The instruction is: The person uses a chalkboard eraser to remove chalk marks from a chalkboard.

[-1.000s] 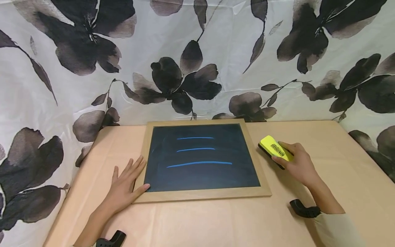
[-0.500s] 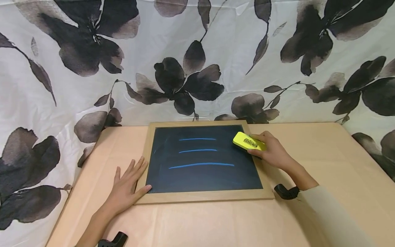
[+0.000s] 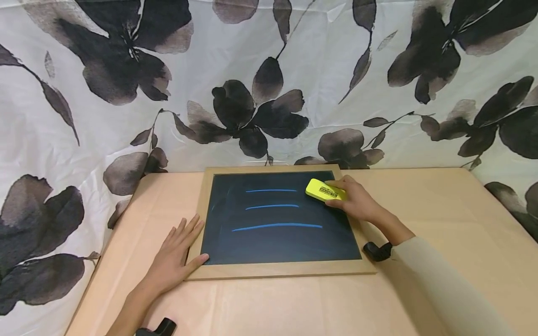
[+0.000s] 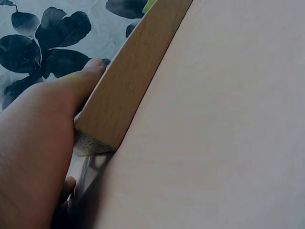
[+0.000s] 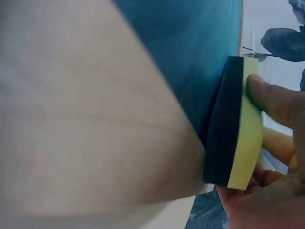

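Observation:
A wood-framed chalkboard [image 3: 273, 247] lies on the table, with three blue lines [image 3: 276, 227] drawn across its dark face. My left hand [image 3: 170, 261] rests with fingers spread along the left side of its frame, the thumb over the lower left corner; the left wrist view shows this hand [image 4: 43, 124] against the frame's wooden edge [image 4: 133, 71]. In my right hand [image 3: 357, 198] I hold a yellow board eraser [image 3: 325, 190] between thumb and fingers, over the board's upper right part. Its black side [image 5: 224, 129] faces the board; whether it touches is unclear.
The light wooden table [image 3: 428, 205] extends to both sides of the board and in front of it. Behind it hangs a white cloth [image 3: 319, 60] with dark flowers. A black wrist device [image 3: 377, 252] sits at each wrist.
My right hand has carried the eraser leftward from beside the board to over its upper right part. The left hand stays at the frame. The view has shifted slightly.

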`<state>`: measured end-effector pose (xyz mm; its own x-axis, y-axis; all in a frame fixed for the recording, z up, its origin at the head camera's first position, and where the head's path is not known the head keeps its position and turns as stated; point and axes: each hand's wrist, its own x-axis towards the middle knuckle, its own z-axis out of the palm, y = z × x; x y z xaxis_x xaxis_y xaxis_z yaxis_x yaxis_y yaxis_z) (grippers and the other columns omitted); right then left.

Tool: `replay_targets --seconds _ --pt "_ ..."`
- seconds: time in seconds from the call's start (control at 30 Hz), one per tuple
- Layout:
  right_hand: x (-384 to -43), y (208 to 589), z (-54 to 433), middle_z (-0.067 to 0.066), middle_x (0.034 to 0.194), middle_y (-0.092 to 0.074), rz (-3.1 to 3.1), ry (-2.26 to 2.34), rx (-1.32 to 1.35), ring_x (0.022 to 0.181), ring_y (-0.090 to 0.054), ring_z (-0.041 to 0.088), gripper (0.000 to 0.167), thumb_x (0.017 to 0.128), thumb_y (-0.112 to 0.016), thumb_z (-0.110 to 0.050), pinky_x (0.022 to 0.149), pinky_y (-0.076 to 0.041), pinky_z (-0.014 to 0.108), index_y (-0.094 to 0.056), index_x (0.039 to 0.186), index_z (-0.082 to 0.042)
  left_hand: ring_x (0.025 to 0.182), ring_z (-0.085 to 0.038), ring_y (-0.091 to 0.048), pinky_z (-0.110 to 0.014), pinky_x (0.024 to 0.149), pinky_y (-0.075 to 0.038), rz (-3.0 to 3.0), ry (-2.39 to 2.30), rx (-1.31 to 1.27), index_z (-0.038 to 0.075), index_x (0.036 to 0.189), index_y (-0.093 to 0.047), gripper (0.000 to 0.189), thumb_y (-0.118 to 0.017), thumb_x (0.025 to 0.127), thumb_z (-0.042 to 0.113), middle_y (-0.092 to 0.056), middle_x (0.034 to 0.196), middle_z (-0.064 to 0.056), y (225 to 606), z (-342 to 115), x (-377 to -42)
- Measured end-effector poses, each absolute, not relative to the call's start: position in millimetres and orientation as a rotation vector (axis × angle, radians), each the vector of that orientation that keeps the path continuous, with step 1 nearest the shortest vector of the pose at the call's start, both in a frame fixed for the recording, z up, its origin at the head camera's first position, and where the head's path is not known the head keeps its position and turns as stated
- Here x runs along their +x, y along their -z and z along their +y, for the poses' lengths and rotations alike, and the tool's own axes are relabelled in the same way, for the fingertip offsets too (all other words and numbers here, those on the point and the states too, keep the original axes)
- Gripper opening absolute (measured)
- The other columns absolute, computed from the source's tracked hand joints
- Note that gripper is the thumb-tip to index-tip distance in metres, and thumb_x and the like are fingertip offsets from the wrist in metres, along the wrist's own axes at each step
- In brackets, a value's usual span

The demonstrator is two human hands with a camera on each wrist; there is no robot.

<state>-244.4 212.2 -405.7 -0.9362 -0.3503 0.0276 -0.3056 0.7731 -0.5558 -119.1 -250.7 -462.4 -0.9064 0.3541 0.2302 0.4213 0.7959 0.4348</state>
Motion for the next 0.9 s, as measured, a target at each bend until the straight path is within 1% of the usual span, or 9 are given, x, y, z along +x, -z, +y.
replay_targets --seconds 0.13,0.4,0.67,0.9 --pt "-249.0 407.0 211.3 0.015 0.103 -0.048 2.874 0.871 -0.543 0.091 -0.045 0.029 0.059 0.082 -0.075 -0.016 0.078 -0.038 0.04 -0.054 0.134 0.001 0.142 -0.04 -0.016 -0.055 0.112 -0.012 -2.843 0.713 -0.637 0.013 0.152 -0.029 0.079 -0.065 0.088 0.043 -0.022 0.157 -0.009 463.2 -251.5 -120.4" --pt "-258.1 407.4 203.3 0.012 0.093 -0.044 2.853 0.87 -0.599 0.086 -0.043 0.028 0.059 0.08 -0.078 -0.02 0.071 -0.035 0.036 -0.057 0.132 -0.001 0.142 -0.039 -0.014 -0.053 0.113 -0.01 -2.857 0.677 -0.646 0.014 0.152 -0.028 0.08 -0.064 0.088 0.045 -0.02 0.158 -0.008 464.6 -252.5 -120.7" --pt "-268.5 405.3 192.8 0.016 0.105 -0.052 2.826 0.885 -0.644 0.093 -0.046 0.03 0.058 0.081 -0.078 -0.018 0.079 -0.039 0.041 -0.057 0.132 -0.001 0.142 -0.039 -0.014 -0.052 0.114 -0.008 -2.85 0.662 -0.667 0.014 0.152 -0.027 0.079 -0.063 0.089 0.044 -0.019 0.158 -0.008 460.2 -254.9 -122.7" --pt "-276.3 406.3 178.3 0.013 0.102 -0.054 2.815 0.89 -0.699 0.091 -0.045 0.028 0.058 0.079 -0.079 -0.017 0.077 -0.037 0.039 -0.059 0.13 -0.002 0.143 -0.038 -0.012 -0.053 0.114 -0.007 -2.886 0.72 -0.649 0.015 0.153 -0.027 0.08 -0.064 0.089 0.044 -0.018 0.158 -0.006 460.9 -253.5 -122.7"
